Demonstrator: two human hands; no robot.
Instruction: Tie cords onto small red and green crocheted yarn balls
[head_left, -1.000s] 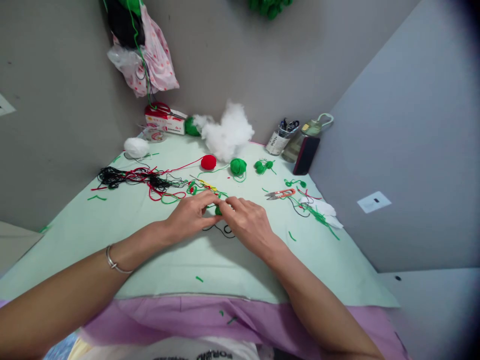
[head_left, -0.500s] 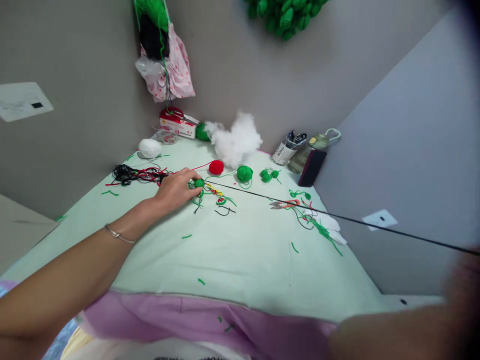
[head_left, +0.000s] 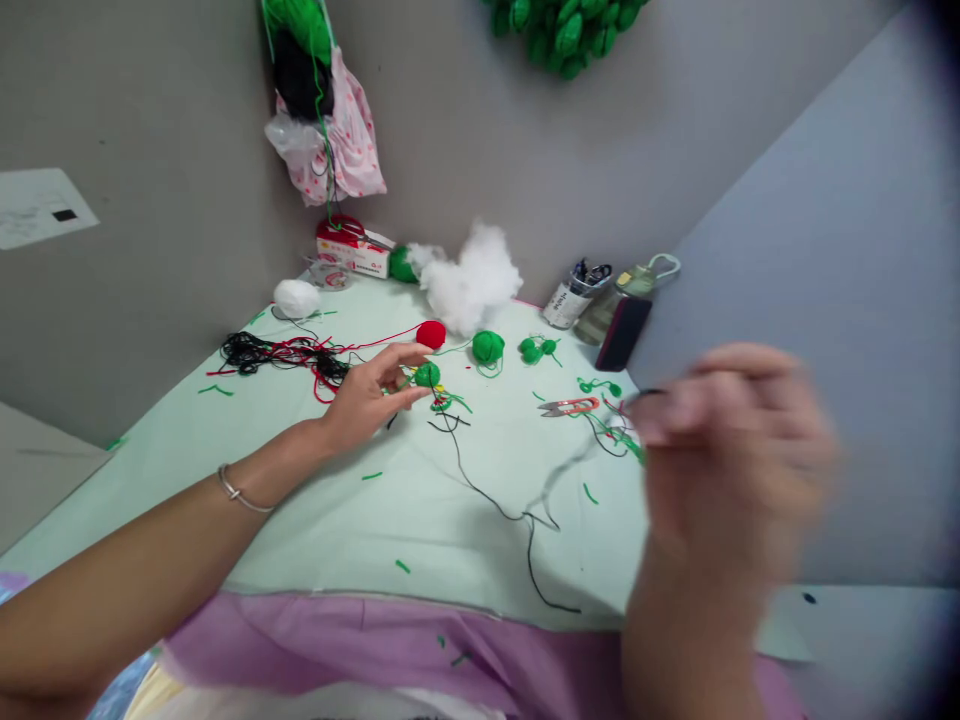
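My left hand (head_left: 371, 392) pinches a small green crocheted ball (head_left: 427, 375) just above the pale green cloth (head_left: 420, 520). A black thread (head_left: 495, 505) runs slack from the ball across the cloth toward my right hand (head_left: 724, 450). The right hand is raised near the camera and smeared by motion, its fingers closed in a pinch on the thread's end. Red-handled thread snips (head_left: 570, 406) lie on the cloth between the two hands.
A red ball (head_left: 431, 334), green yarn balls (head_left: 487, 347), white stuffing (head_left: 472, 275), a white ball (head_left: 296, 297), tangled black and red yarn (head_left: 277, 352), a small box (head_left: 352, 250), a tin of tools (head_left: 570, 295) and a bottle (head_left: 622, 295) sit along the back. Grey walls enclose the table.
The right hand, which had pulled the thread taut far to the right, has come back toward the centre, so the thread lies slack. The left hand lifted the green ball slightly right.
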